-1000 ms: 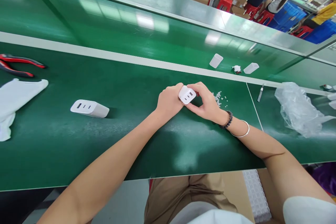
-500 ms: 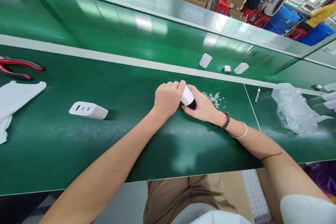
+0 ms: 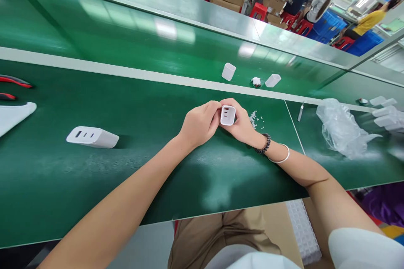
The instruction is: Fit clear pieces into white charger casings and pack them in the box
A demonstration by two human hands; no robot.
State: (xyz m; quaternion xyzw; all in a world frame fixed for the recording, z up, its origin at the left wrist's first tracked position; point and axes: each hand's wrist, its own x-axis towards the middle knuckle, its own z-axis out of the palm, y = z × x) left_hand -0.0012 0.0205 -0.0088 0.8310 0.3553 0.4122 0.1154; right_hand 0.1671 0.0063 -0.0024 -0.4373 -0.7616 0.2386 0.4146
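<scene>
A white charger housing [image 3: 227,115] is held over the green bench, its face with port slots turned up towards me. My right hand [image 3: 242,125] wraps round it from the right, fingers behind and thumb below. My left hand [image 3: 199,124] is closed, with its fingertips at the housing's left edge; what lies between them is partly hidden. Another white charger [image 3: 93,137] lies on its side to the left, its ports facing left. Small whitish bits [image 3: 254,118] are scattered just past my right hand.
Two empty white shells [image 3: 229,71] [image 3: 273,80] and a small circuit part [image 3: 256,82] stand beyond the pale strip. A pen-like tool [image 3: 301,111], a clear plastic bag [image 3: 342,128] and several white shells [image 3: 385,113] are right. Pliers [image 3: 14,80] and a white cloth-like piece [image 3: 15,117] lie left.
The housing has turned so its port face points up at me; before, its side and a dark end showed. My left hand has slid off its top to the left edge. The view has shifted right.
</scene>
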